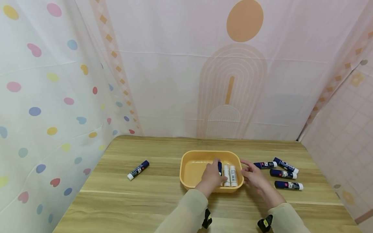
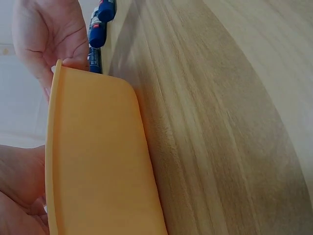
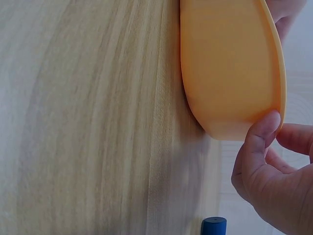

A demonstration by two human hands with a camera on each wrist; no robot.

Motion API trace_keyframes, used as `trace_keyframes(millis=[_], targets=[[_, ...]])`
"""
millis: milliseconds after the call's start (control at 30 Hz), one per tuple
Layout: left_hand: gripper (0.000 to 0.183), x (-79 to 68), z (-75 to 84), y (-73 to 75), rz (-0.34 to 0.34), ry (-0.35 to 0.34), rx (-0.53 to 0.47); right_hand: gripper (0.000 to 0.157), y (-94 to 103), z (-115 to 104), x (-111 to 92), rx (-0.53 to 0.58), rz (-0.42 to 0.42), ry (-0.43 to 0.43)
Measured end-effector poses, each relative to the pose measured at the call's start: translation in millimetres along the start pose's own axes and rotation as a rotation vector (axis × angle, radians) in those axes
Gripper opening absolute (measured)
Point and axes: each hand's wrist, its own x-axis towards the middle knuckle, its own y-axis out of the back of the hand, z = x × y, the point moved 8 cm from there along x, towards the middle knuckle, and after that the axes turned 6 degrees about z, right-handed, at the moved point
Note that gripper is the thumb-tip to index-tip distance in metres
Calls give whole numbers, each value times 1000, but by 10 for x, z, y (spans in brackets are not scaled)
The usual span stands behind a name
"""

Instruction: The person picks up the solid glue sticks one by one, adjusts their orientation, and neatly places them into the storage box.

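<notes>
An orange plastic tray (image 1: 193, 170) stands on the wooden table. My left hand (image 1: 211, 176) reaches over its near side and grips a navy glue stick (image 1: 220, 166), largely covered by the fingers. Beside it in the tray lie two whitish glue sticks (image 1: 226, 176), side by side, one showing a barcode. With thumb and fingers, my right hand (image 1: 254, 174) pinches the tray's right rim. In the right wrist view this right hand (image 3: 274, 171) has the thumb outside the rim. The tray wall hides the glue sticks in both wrist views.
Several navy glue sticks with white ends (image 1: 284, 174) lie loosely grouped right of the tray. A single glue stick (image 1: 138, 170) lies off to the left. Patterned curtains (image 1: 163, 81) hang behind the table (image 1: 116, 200) and along both sides.
</notes>
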Motion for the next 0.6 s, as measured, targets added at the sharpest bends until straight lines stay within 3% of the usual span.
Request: trace_keyframes(millis=[300,600], targets=[[67,21,-79,-63,-33,15,-25,49,3,16,6,-5,6,-10],[67,10,-58,-60,-54,18,-18,49,9,23,17,0,6,-10]])
